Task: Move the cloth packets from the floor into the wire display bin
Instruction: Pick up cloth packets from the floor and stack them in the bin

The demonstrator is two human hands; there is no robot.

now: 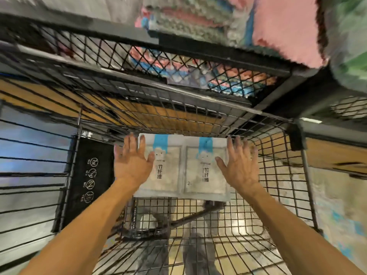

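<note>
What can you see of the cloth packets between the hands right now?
The cloth packets are two flat clear plastic sleeves side by side, each holding a pale beige cloth under a blue-and-white header with dark Chinese characters. They lie face up on the wire basket floor, at its far end. The open left hand overlaps the left packet's edge; the open right hand overlaps the right one's.

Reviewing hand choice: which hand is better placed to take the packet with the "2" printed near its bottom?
Probably the right hand: it hovers open beside that packet, while the left hand overlaps the other packet.
</note>
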